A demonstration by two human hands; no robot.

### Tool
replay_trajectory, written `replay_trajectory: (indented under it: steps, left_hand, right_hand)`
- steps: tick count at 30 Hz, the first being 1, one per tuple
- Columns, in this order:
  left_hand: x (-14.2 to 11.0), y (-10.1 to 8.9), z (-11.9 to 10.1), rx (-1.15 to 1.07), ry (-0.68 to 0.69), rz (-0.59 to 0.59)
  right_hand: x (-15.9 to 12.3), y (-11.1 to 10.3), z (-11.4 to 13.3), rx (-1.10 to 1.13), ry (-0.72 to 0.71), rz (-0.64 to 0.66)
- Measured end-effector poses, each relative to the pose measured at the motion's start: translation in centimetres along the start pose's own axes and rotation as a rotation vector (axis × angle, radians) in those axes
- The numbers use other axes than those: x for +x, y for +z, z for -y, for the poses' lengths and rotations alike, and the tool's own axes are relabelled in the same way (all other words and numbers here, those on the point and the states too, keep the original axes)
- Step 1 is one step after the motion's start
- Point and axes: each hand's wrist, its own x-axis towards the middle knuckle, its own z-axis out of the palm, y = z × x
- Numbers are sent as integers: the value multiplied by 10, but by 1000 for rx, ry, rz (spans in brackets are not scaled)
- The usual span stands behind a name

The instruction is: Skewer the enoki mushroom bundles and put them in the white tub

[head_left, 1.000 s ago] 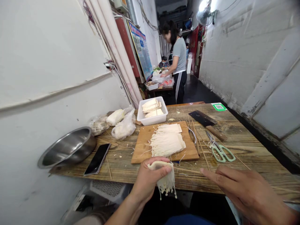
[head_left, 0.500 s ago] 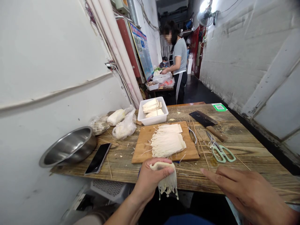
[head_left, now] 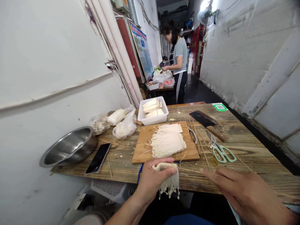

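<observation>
In my left hand (head_left: 148, 179) is a folded bunch of enoki mushrooms (head_left: 170, 184), pinched between thumb and fingers, its caps hanging down past the table's front edge. My right hand (head_left: 248, 190) is closed on a thin bamboo skewer (head_left: 190, 170), which points left at the bunch. The skewer's tip reaches the bunch's right side; whether it has pierced it I cannot tell. Just beyond, a wooden cutting board (head_left: 142, 147) carries a flat spread of enoki (head_left: 167, 144). A white plastic tub (head_left: 154, 120) behind the board holds skewered enoki bundles (head_left: 151, 106).
A cleaver (head_left: 203, 120), green-handled scissors (head_left: 221, 153) and loose skewers (head_left: 203, 150) lie right of the board. To the left are a phone (head_left: 98, 158), a steel bowl (head_left: 70, 147) and bagged mushrooms (head_left: 124, 128). A person (head_left: 179, 59) stands at a farther table.
My left hand and the enoki bunch have shifted slightly right, closer to the skewer. My right hand has barely moved.
</observation>
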Motion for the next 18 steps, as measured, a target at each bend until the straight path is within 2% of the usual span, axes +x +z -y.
replay_trajectory:
  steps: [11, 18]
  left_hand:
    - [-3, 1, -6, -99, -55, 26]
    - [-5, 3, -11, -143, -32, 58]
  right_hand:
    - [7, 4, -10, 273, 15, -15]
    - [5, 2, -10, 285, 10, -39]
